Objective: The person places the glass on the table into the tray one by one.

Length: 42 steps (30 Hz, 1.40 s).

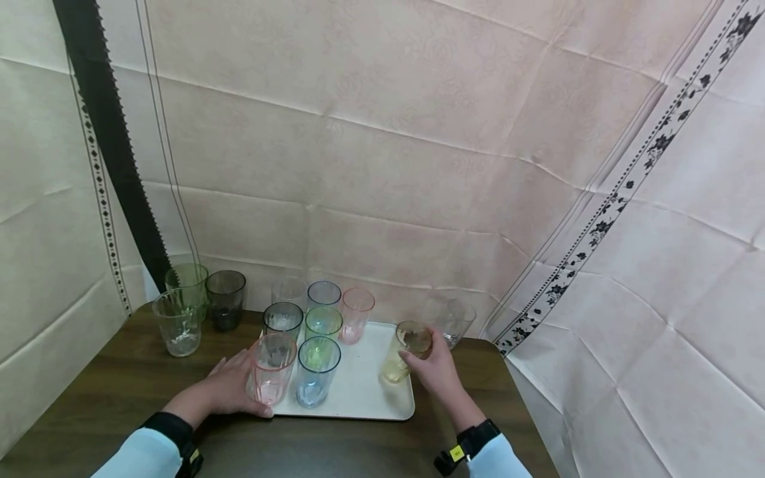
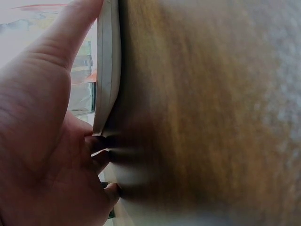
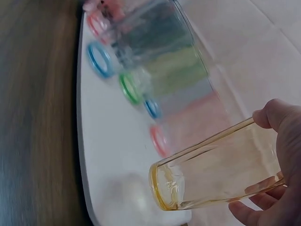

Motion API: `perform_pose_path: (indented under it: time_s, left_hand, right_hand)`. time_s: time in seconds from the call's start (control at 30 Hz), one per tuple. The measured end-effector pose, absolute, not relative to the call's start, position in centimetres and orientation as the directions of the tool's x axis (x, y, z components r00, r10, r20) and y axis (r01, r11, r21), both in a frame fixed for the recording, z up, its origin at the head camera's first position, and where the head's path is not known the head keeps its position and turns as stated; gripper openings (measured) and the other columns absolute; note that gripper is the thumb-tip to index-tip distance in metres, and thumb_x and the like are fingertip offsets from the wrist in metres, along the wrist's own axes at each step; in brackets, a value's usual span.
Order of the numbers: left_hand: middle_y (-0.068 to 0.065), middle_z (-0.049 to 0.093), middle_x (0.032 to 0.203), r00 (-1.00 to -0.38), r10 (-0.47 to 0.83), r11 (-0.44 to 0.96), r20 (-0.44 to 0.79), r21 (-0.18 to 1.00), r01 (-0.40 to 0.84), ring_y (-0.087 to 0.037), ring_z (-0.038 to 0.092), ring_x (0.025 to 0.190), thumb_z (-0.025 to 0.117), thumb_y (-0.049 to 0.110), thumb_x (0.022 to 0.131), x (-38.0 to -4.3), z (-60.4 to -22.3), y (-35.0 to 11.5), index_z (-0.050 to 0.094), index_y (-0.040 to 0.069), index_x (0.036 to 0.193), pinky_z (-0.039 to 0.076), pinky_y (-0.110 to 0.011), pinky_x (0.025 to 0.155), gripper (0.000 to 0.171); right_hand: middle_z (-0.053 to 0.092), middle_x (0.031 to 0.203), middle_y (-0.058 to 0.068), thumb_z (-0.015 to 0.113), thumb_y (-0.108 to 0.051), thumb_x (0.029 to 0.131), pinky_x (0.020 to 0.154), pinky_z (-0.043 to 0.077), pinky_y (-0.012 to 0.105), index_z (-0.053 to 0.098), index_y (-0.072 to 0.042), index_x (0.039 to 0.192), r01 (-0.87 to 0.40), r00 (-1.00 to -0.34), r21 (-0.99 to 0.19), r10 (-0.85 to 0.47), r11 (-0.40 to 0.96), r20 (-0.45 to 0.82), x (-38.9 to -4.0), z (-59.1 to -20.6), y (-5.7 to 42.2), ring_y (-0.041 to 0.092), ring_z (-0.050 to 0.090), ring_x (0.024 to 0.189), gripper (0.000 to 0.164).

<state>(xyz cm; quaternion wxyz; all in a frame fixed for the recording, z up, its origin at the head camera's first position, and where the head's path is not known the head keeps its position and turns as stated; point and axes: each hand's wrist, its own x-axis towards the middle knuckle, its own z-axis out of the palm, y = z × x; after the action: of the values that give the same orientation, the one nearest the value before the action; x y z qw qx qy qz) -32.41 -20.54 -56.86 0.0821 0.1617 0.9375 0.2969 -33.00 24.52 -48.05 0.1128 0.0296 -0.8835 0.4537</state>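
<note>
My right hand (image 1: 439,367) grips a yellow tinted glass (image 3: 221,174) near its rim, thumb on one side and fingers on the other. The glass leans over the right end of a white tray (image 1: 373,392), its base close above the surface. At the tray's front left corner is my left hand (image 1: 234,383), with the thumb (image 2: 70,28) along the front rim and the other fingers spread by the table. A pink glass (image 1: 273,372) stands on the tray beside that hand. A blue glass (image 1: 317,375) is to its right.
Behind these on the tray are a green-rimmed glass (image 1: 324,322), a pink glass (image 1: 357,312) and several others. At the table's left stand a clear glass (image 1: 179,325), a green glass (image 1: 188,275) and a grey glass (image 1: 226,299). Clear glasses (image 1: 457,322) stand behind my right hand, near the cloth wall (image 1: 388,166).
</note>
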Motion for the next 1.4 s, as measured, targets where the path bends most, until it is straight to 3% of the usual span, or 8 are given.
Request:
perform_pose_path:
  time_s: [0.13,0.2,0.47,0.7,1.4]
  left_hand:
    - [-0.044,0.025,0.170,-0.935,0.350,0.773,-0.064,0.582,0.250,-0.066,0.021,0.157,0.099,0.066,0.071,-32.4,-56.8,-20.6,0.014,-0.011,0.170,0.012,-0.085,0.123,0.151]
    - [-0.044,0.024,0.170,-0.935,0.347,0.775,-0.073,0.584,0.242,-0.066,0.020,0.157,0.098,0.066,0.072,-32.4,-56.7,-20.6,0.015,-0.011,0.170,0.011,-0.084,0.123,0.150]
    - [-0.042,0.024,0.172,-0.937,0.339,0.779,-0.087,0.585,0.227,-0.064,0.019,0.158,0.098,0.067,0.072,-32.6,-56.9,-20.6,0.016,-0.010,0.171,0.011,-0.083,0.124,0.149]
    - [-0.042,0.022,0.173,-0.936,0.337,0.782,-0.104,0.584,0.217,-0.063,0.019,0.159,0.097,0.068,0.073,-32.7,-57.3,-20.7,0.015,-0.009,0.171,0.010,-0.082,0.125,0.150]
    - [-0.042,0.023,0.172,-0.936,0.339,0.776,-0.090,0.589,0.225,-0.064,0.019,0.159,0.099,0.064,0.073,-32.3,-56.4,-20.5,0.018,-0.010,0.170,0.011,-0.083,0.124,0.147]
  right_hand:
    - [0.053,0.158,0.027,0.092,-0.027,0.093,0.110,0.054,0.056,0.043,0.001,0.161,-0.163,-0.979,-0.804,0.009,0.572,0.205,-33.5,-48.3,22.4,0.040,0.055,0.142,0.088]
    - [0.051,0.160,0.025,0.092,-0.028,0.094,0.112,0.053,0.057,0.042,-0.001,0.163,-0.155,-0.983,-0.812,-0.002,0.562,0.186,-33.7,-48.5,21.5,0.040,0.053,0.146,0.090]
    - [0.053,0.158,0.022,0.092,-0.029,0.092,0.108,0.057,0.055,0.042,-0.003,0.163,-0.164,-0.985,-0.826,-0.041,0.539,0.169,-34.9,-49.2,18.2,0.039,0.056,0.142,0.091]
    - [0.055,0.154,0.024,0.092,-0.028,0.091,0.105,0.059,0.054,0.042,0.001,0.162,-0.226,-0.973,-0.810,-0.087,0.540,0.214,-35.4,-49.4,16.3,0.039,0.058,0.139,0.091]
    - [0.051,0.160,0.026,0.091,-0.026,0.091,0.116,0.051,0.056,0.041,0.003,0.163,-0.243,-0.969,-0.827,-0.090,0.507,0.229,-36.6,-50.6,15.2,0.038,0.053,0.146,0.093]
